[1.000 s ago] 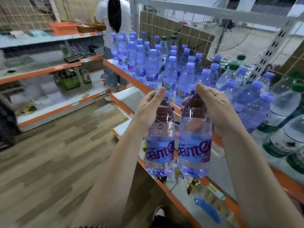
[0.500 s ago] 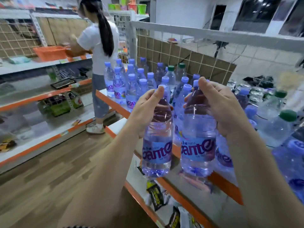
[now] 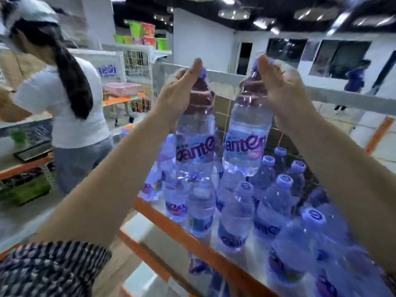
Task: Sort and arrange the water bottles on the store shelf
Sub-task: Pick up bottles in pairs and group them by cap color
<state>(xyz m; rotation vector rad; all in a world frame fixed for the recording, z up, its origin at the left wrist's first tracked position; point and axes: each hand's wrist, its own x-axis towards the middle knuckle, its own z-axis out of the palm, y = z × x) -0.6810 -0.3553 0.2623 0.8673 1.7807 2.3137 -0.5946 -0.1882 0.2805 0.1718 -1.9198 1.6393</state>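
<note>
While my left hand point(image 3: 180, 93) and right hand point(image 3: 280, 91) each grip a bottle neck above the shelf point(image 3: 192, 234), many bottles point(image 3: 233, 211) stand placed, these two unshelved.

- This is a shop.
- A long shelf point(image 3: 171, 227) with an orange front edge holds many water bottles point(image 3: 234, 213), all the same.
- Another person point(image 3: 72, 103) stands at the next shelf point(image 3: 25, 166).
- Bright tubs point(image 3: 147, 36) sit up high.

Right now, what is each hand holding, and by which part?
Left hand holds the left bottle, right hand the right bottle, both around the neck.
</note>
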